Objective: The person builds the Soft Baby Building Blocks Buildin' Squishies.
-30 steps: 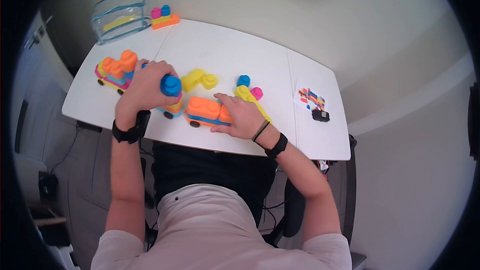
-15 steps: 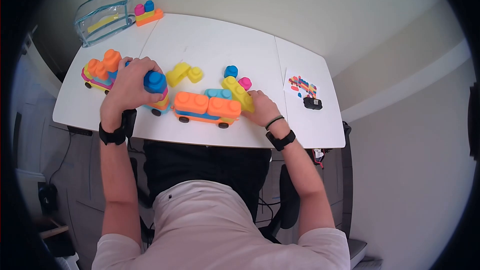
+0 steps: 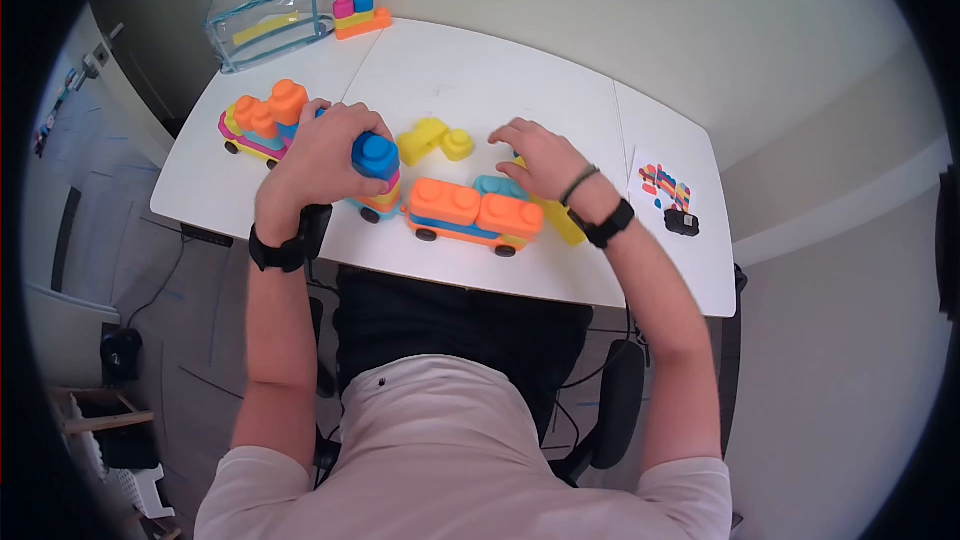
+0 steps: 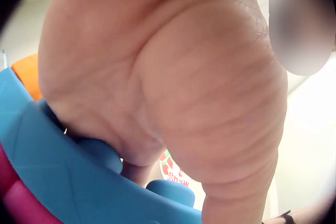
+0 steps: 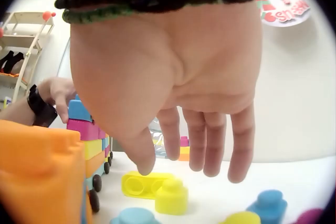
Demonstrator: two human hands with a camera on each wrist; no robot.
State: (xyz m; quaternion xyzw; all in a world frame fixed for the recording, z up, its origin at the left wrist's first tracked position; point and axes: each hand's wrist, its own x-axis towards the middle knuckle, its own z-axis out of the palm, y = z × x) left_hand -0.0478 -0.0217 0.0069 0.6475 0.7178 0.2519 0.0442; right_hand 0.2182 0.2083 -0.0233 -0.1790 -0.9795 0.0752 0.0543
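My left hand (image 3: pixel 325 160) grips a blue block (image 3: pixel 376 155) on top of the middle wagon of a toy block train, thumb at its front. In the left wrist view, round studs of that blue block (image 4: pixel 100 153) show beneath the palm. My right hand (image 3: pixel 550 165) hovers over the table beyond the orange wagon (image 3: pixel 470 210), fingers pointing down with nothing between them. Below it lie a yellow arched block (image 5: pixel 142 183) and a small yellow block (image 5: pixel 171 198). A light blue block (image 3: pixel 495 185) sits behind the orange wagon. A long yellow block (image 3: pixel 563 220) is partly hidden by the right hand.
The front train car (image 3: pixel 262 125), with orange blocks, stands at left. A clear zip bag (image 3: pixel 270 25) and a stacked block piece (image 3: pixel 362 18) are at the back. A picture sheet (image 3: pixel 650 168) and a black device (image 3: pixel 682 222) lie right. Blue (image 5: pixel 269 205) and pink (image 5: pixel 310 216) blocks lie nearby.
My right hand left the orange wagon, went right to the long yellow block, then rose away leftward and farther back. The left hand keeps its grip while the head view shifts.
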